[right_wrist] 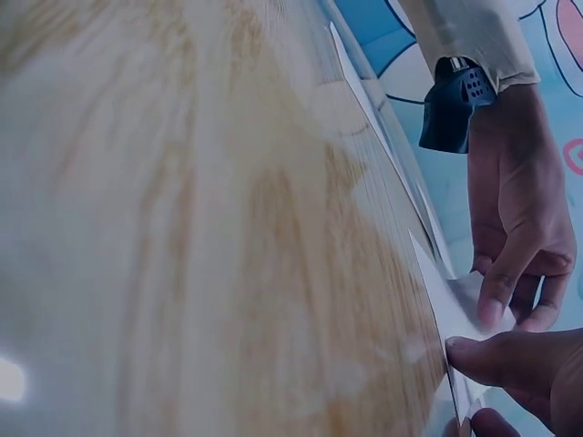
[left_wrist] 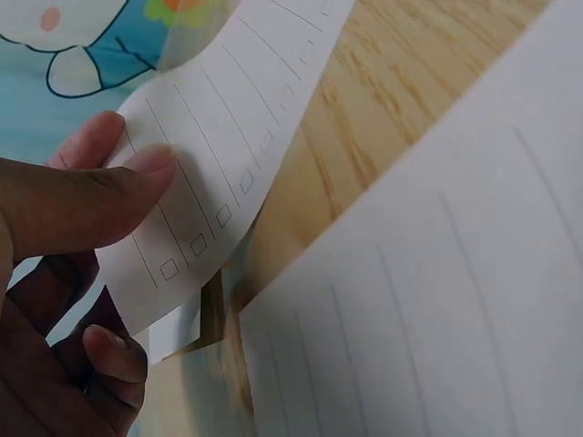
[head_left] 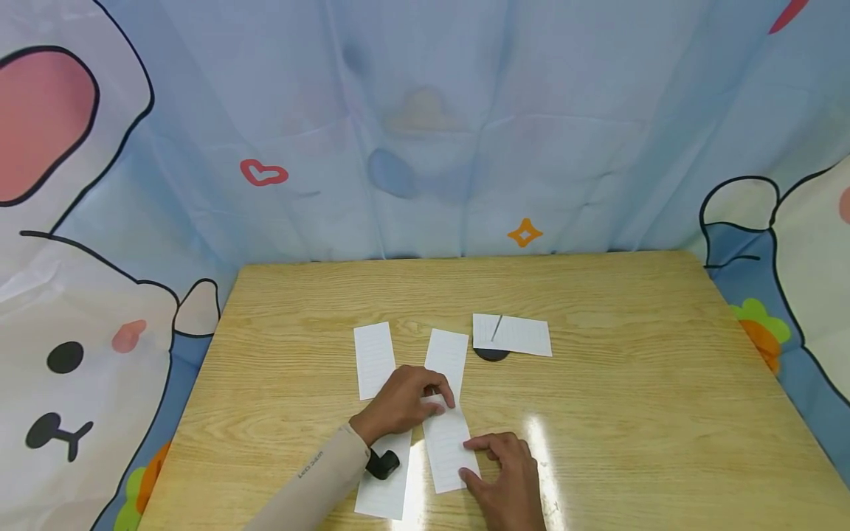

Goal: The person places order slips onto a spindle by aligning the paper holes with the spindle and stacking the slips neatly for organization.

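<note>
My left hand (head_left: 408, 398) pinches the far end of a narrow lined paper slip (head_left: 446, 450) between thumb and fingers. In the left wrist view that slip (left_wrist: 205, 150) bends upward and shows small printed checkboxes along one side. At its near right edge, my right hand (head_left: 508, 476) holds the slip with thumb and index finger. The right wrist view has the right thumb (right_wrist: 478, 355) on the paper, close to the left hand (right_wrist: 524, 246). Just beyond the left fingers lies another lined slip (head_left: 447, 354), partly overlapped by them.
Two more slips lie to the left, one farther back (head_left: 373, 361) and one (head_left: 385, 490) below the left wrist. Back right, a slip (head_left: 527, 337) sits over a black round base (head_left: 491, 355) with a thin metal spike (head_left: 496, 327). A printed curtain (head_left: 425, 221) borders the wooden table (head_left: 637, 369).
</note>
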Available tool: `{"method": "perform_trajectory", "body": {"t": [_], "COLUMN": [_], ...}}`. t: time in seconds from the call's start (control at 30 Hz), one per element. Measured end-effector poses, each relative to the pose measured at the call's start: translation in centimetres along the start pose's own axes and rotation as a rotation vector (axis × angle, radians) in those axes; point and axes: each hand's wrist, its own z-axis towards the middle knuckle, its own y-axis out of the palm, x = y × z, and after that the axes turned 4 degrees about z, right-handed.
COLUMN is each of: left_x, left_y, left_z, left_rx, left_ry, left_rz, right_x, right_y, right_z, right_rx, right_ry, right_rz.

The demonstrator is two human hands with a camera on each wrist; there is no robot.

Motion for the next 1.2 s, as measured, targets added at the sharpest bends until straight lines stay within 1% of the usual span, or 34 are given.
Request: {"method": "perform_trajectory", "body": {"t": [0.17,0.47,0.57,0.73,0.9,1.03,1.2], "left_x": [-0.1,-0.4,-0.4,-0.4,-0.4,-0.4,-0.2], "left_y": [-0.3,-0.7,-0.8,-1.0,-1.1,-1.1,-1.2], "left_z": [-0.1,-0.2,-0.1,-0.2,-0.3,-0.3,-0.2], "left_rx": [0.005,0.032,0.038,0.053,0.066,0.067,0.07], "left_ry": [-0.047,-0.065,-0.073,-0.085,-0.098,-0.096,-0.094], "left_rz": [-0.096,-0.248,-0.29,-0.315,-0.332,-0.338,-0.344], "right_x": [0.1,0.1,0.0,-0.4,-0.3,-0.2,0.0], "right_y": [0.0,0.1,-0.1,-0.6,-1.1,-1.8,-3.1], "right_z": [0.0,0.2,0.1,0.2,0.4,0.8,1.5], "right_rx": [0.003,0.012,-0.003,-0.008,0.005,0.024,0.054], "right_ry": [-0.007,0.009,0.048,0.157,0.219,0.246,0.232], "right_rz": [0.005,0.038,0.049,0.077,0.136,0.178,0.213]}}
